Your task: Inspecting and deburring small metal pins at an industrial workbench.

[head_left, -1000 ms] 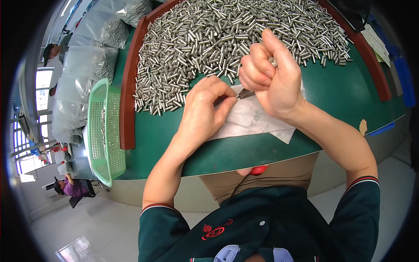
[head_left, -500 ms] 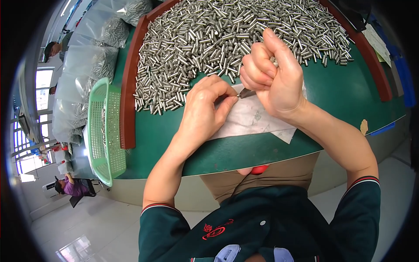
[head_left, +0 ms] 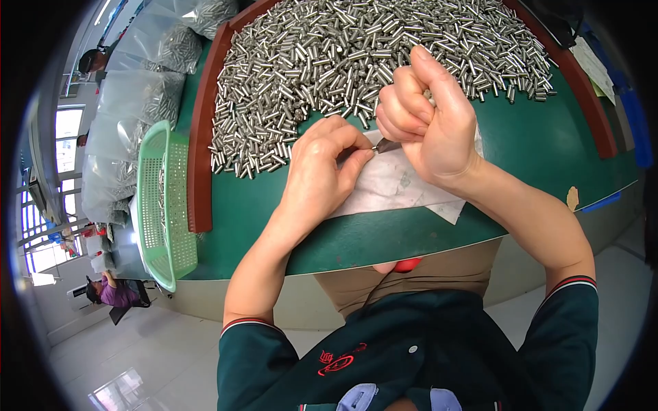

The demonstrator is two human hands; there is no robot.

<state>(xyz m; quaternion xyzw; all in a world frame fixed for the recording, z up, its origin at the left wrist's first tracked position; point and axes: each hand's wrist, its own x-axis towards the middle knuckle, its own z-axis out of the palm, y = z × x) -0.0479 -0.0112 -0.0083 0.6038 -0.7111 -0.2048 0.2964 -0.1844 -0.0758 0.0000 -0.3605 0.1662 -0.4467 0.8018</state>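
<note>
A small dark pointed tool [head_left: 388,144] is held in the right hand [head_left: 432,123], whose fingers are curled tightly around its handle, with only the tip seen projecting toward the left hand [head_left: 322,171]. The left fingers [head_left: 356,159] are pinched together at that tip; a small part appears to be clamped between them, but it is hidden and cannot be identified with certainty. Both hands are held just above a sheet of white paper [head_left: 397,186] laid on the green worktop [head_left: 521,151]. Directly behind the hands a large heap of small metal cylinders [head_left: 322,61] is contained by a red-brown raised border [head_left: 200,157]. A green plastic basket [head_left: 161,205] is set at the left edge, and clear bags of similar parts [head_left: 151,89] are stacked beyond it. The step in hand is judged to be the working of one piece with the tool tip. Steady alignment of tip and piece would be called for next.
</note>
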